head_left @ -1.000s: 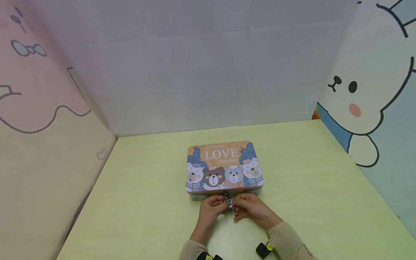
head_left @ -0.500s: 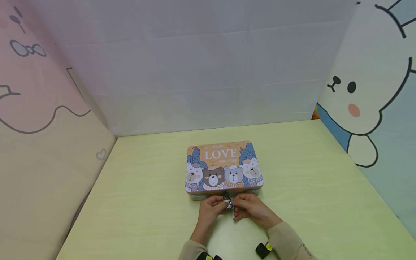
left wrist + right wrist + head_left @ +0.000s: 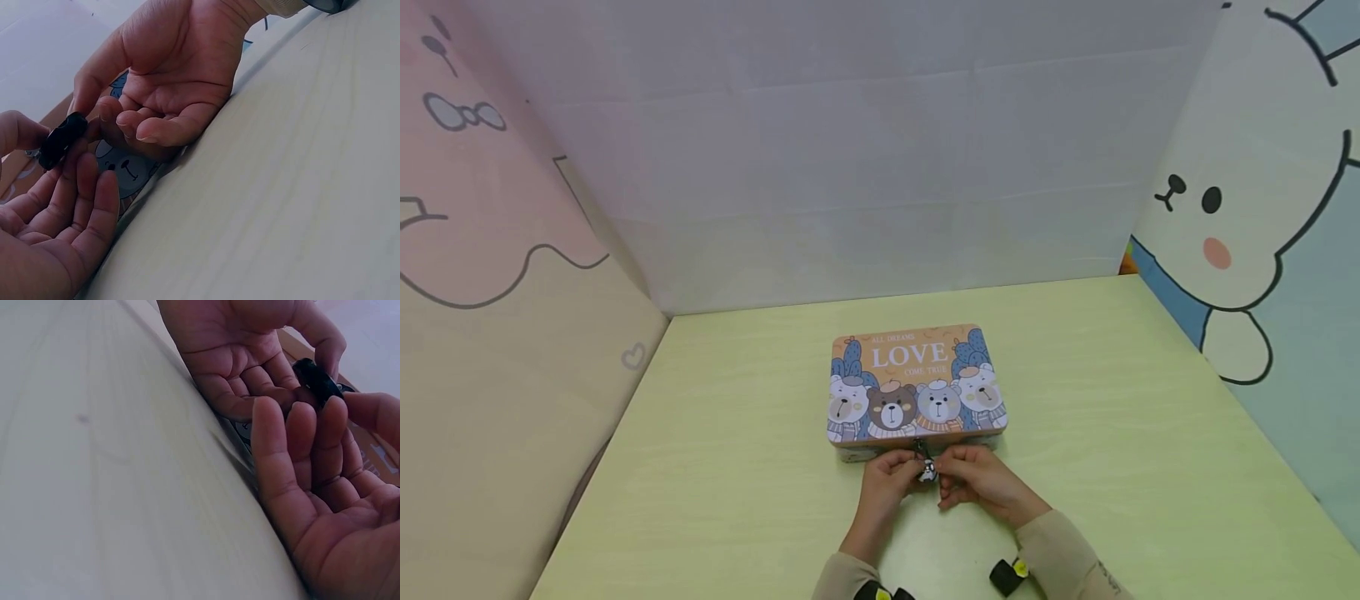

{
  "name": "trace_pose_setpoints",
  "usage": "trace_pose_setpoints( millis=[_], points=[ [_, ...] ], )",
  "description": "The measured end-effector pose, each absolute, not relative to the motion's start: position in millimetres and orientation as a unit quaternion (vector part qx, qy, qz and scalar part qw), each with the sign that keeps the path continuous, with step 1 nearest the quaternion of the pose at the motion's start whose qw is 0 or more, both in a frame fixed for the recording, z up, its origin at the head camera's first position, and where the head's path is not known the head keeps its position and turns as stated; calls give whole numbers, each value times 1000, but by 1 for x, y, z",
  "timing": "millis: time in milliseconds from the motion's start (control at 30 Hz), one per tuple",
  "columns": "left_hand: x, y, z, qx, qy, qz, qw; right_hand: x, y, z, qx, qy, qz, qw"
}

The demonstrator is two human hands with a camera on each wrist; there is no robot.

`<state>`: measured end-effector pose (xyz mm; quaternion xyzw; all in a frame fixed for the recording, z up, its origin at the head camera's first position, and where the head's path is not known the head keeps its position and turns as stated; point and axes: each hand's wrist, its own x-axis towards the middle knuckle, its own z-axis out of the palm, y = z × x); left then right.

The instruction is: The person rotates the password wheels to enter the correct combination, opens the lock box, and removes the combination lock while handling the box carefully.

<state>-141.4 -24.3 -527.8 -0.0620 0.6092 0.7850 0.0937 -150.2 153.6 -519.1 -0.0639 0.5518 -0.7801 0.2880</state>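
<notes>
A rectangular tin box (image 3: 910, 383) with cartoon bears and the word LOVE on its lid lies closed on the table. At the middle of its front edge hangs a small dark padlock (image 3: 927, 472) with a white printed figure. My left hand (image 3: 882, 493) pinches the padlock from the left with thumb and fingers. From the other side, my right hand (image 3: 987, 485) pinches it too, its other fingers loosely curled below. In the left wrist view the padlock's black underside (image 3: 62, 140) shows between both hands' fingertips. The right wrist view shows that black padlock (image 3: 319, 382) in the same double hold.
The pale yellow-green table (image 3: 730, 467) extends around the box. A white sheet (image 3: 865, 167) stands behind it, with cartoon-printed panels at the left and right. Black wrist camera gear (image 3: 1009, 577) hangs by the right sleeve.
The padlock has turned a little between the fingers, so its white printed figure now faces up more. Both hands stay nearly in place, and the tin box has not moved.
</notes>
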Motion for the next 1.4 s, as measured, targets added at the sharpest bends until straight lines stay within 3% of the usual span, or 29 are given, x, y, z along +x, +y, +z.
trace_pose_setpoints(
  millis=[733,1400],
  points=[
    [-139,-28,-526,-25,632,769,93,-149,155,-520,-54,551,-780,292],
    [-140,-27,-524,-44,625,774,91,-150,154,-519,-56,554,-779,290]
  ],
)
